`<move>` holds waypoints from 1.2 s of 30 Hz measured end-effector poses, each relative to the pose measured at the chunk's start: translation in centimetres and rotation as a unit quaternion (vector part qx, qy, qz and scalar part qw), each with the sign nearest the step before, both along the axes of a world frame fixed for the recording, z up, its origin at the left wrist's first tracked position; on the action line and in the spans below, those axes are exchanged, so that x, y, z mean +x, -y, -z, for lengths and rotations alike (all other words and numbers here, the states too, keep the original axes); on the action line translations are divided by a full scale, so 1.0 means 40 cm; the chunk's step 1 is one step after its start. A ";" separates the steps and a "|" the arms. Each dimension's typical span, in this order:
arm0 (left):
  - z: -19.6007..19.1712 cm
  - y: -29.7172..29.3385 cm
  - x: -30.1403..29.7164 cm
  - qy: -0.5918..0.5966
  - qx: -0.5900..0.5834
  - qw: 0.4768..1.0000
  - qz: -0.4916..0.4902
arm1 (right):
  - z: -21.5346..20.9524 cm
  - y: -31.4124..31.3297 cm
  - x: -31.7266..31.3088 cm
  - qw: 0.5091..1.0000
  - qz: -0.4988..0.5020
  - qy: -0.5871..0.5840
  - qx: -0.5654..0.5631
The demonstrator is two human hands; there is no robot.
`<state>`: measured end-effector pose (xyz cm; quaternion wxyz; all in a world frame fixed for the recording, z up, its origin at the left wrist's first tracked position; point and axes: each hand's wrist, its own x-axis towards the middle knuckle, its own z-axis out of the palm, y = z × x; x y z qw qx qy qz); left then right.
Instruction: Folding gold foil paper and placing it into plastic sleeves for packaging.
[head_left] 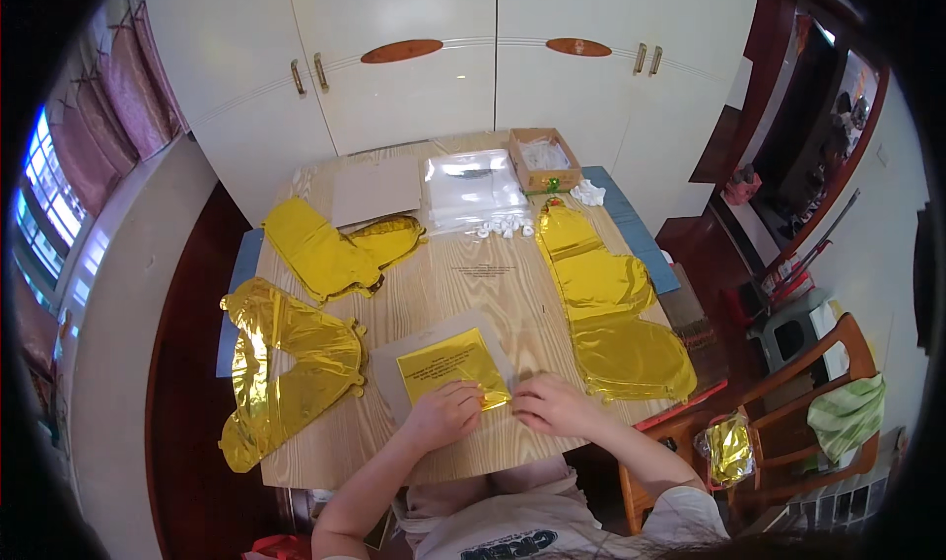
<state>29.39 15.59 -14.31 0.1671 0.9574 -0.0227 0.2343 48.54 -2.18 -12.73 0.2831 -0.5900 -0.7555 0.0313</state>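
A flat, folded square of gold foil (455, 351) with dark print lies on a grey cardboard sheet (388, 361) at the near middle of the table. My left hand (446, 414) is closed over the foil's near edge, its fingers bent and pressed together against it. Just right of the foil's near corner is my right hand (554, 405), fingers curled with the tips close together by the cardboard's edge. Whatever those tips hold, if anything, is hidden.
Large gold foil balloons lie flat at left (286, 368), far left (340, 250) and right (616, 304). Farther back are a brown board (374, 192), clear plastic bags (473, 181), small white pieces (507, 227) and a cardboard box (547, 180). A wooden chair (857, 348) stands right.
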 end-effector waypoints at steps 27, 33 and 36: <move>-0.035 -0.023 -0.044 -0.068 0.009 0.996 -0.062 | 0.025 -0.059 -0.015 0.996 0.030 0.079 0.041; -0.016 -0.032 -0.145 -0.103 -0.010 0.985 -0.137 | 0.028 -0.060 -0.014 0.993 0.034 0.092 0.059; -0.009 -0.025 -0.163 -0.084 0.011 0.987 -0.137 | 0.026 -0.067 -0.020 0.990 0.028 0.118 0.077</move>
